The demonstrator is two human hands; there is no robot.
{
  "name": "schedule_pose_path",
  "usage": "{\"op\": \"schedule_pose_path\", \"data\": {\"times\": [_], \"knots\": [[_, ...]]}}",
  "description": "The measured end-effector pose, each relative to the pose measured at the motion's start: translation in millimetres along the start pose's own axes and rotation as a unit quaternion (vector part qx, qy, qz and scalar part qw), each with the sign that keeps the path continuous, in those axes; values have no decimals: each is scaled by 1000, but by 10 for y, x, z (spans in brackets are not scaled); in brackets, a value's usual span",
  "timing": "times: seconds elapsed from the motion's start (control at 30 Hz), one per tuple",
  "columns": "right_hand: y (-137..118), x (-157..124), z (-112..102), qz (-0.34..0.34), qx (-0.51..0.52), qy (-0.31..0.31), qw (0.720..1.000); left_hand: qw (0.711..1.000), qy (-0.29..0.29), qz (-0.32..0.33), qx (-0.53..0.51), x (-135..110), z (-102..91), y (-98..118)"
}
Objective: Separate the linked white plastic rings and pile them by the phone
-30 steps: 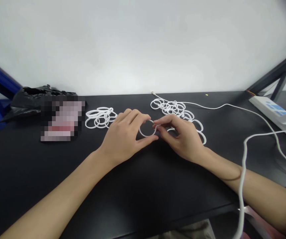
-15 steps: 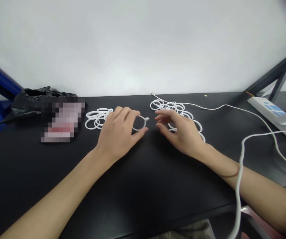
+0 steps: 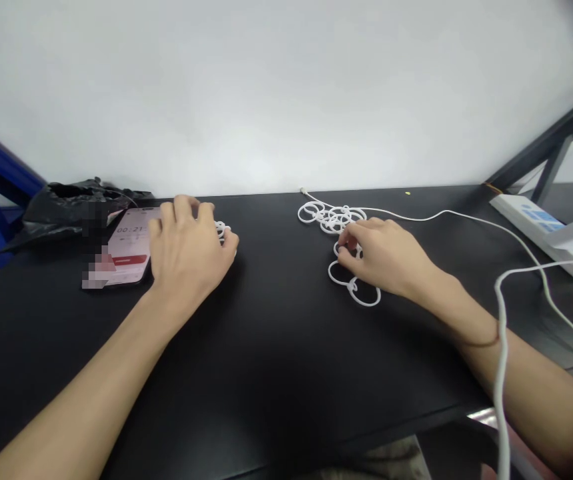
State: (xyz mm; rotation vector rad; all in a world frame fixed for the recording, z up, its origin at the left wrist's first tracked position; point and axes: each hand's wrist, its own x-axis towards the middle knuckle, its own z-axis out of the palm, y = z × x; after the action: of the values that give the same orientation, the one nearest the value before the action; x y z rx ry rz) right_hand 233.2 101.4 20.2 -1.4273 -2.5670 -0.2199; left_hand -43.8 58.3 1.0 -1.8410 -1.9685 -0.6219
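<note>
My left hand (image 3: 186,247) is over the pile of thin white rings (image 3: 221,230) on the left, covering most of it. Its fingers are apart and bent down, with the thumb out to the right; any ring under the palm is hidden. My right hand (image 3: 386,257) is at the looser pile of white rings (image 3: 311,212) on the right. Thumb and forefinger are pinched together at a white ring (image 3: 337,248), largely hidden by the fingers. Two linked-looking rings (image 3: 365,305), each with a small knob, lie just below that hand.
A phone with a timer on its screen (image 3: 134,230) lies left, beside a crumpled black plastic bag (image 3: 66,207). A white cable (image 3: 416,219) runs along the back to the right. A white power strip (image 3: 531,220) sits on the black table (image 3: 276,373), near the right edge.
My left hand has moved left with the ring it held, which no longer shows in its fingers. My right hand has shifted right and down onto the right pile, closing its fingers.
</note>
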Motion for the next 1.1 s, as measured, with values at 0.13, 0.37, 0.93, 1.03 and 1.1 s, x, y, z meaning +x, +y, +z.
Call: {"op": "schedule_pose_path", "data": {"times": [0.13, 0.37, 0.93, 1.03, 1.1], "knots": [[-48, -18, 39, -33, 27, -27, 999, 993, -17, 101, -56, -30, -23, 175], [-169, -61, 21, -169, 75, 62, 981, 947, -45, 276, -155, -177, -54, 441], [-356, -135, 19, -135, 148, 169, 965, 951, -35, 226, -208, -204, -63, 451], [-335, -127, 44, -113, 230, 138, 957, 945, -54, 224, -231, -212, -85, 472], [-329, -119, 66, -121, 282, 123, 944, 940, -72, 228, -245, -218, -99, 481]]}}
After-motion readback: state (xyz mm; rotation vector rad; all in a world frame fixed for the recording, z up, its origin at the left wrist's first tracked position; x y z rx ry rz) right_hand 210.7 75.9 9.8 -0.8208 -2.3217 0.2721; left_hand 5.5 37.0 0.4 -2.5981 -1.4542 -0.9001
